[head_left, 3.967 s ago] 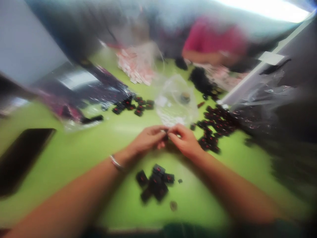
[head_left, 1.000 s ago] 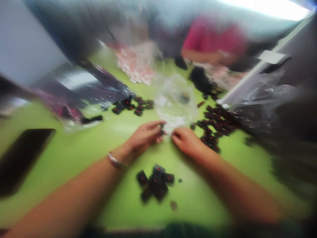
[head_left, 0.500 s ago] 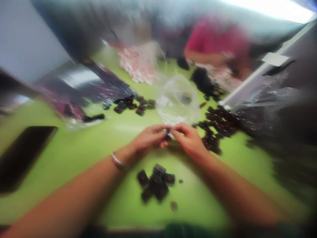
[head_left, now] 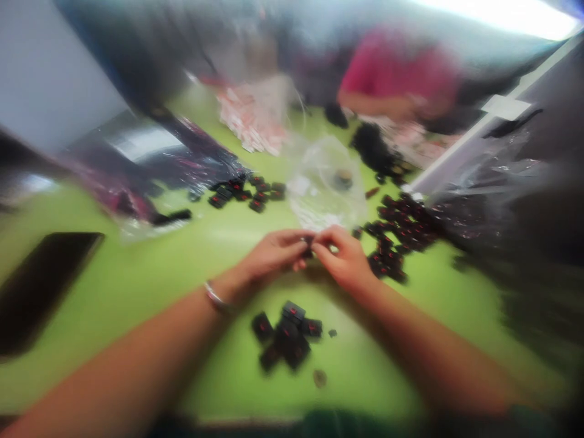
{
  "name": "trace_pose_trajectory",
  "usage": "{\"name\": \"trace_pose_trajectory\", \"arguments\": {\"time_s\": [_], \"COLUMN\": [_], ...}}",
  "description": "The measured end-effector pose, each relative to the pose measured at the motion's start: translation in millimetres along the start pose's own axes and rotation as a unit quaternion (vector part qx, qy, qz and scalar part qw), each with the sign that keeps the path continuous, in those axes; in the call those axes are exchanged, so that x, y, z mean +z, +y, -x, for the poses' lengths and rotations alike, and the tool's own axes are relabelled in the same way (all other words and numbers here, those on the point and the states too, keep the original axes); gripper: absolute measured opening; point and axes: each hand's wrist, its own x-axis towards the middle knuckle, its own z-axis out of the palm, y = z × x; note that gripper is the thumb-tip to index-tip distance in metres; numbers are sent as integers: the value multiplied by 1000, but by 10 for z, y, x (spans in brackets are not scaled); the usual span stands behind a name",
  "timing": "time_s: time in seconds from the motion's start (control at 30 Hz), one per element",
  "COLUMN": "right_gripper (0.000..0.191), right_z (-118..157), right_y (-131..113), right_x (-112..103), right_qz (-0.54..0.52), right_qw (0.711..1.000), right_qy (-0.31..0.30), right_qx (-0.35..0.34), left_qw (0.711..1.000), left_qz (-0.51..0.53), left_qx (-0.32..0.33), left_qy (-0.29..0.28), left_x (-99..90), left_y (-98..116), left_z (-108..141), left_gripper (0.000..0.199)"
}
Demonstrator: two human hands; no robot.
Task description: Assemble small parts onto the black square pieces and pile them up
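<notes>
My left hand (head_left: 278, 252) and my right hand (head_left: 344, 255) meet above the green table (head_left: 219, 365). Between their fingertips they pinch a small black piece (head_left: 308, 246), mostly covered by the fingers; it resembles the small black blocks around it. Both hands are closed on it. Below them lies a small heap of black blocks with red marks (head_left: 288, 333). A larger pile of such blocks (head_left: 406, 228) spreads to the right of my right hand. Just beyond my fingers rests a clear plastic bag (head_left: 326, 182) with small white pieces inside.
More black blocks (head_left: 244, 193) lie at the back left, near plastic-wrapped packs (head_left: 187, 152). A dark phone-like slab (head_left: 45, 286) rests at the left. A person in a pink top (head_left: 396, 73) sits across the table. Dark plastic bags (head_left: 511, 194) stand at the right.
My right hand's fingers have shifted slightly around the small black piece, and a pale glint on it no longer shows. The piles have stayed put.
</notes>
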Motion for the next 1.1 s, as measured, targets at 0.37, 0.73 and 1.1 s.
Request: {"name": "trace_pose_trajectory", "arguments": {"time_s": [0.37,0.73,1.1], "right_gripper": [31,21,20], "right_z": [-37,-42,-30], "right_y": [53,-72,-63], "right_x": [-55,-81,-61], "right_qz": [-247,-202,-176], "right_qw": [936,954,959], "right_qy": [-118,-81,-74], "right_qx": [220,208,210], "left_qw": [999,998,997], "left_qz": [-30,-26,-38], "left_qx": [21,49,65], "left_qy": [-7,-3,12], "left_x": [-41,-49,-7], "left_y": [-10,-30,-32], "left_z": [-10,-31,-32], "left_gripper": [40,46,42]}}
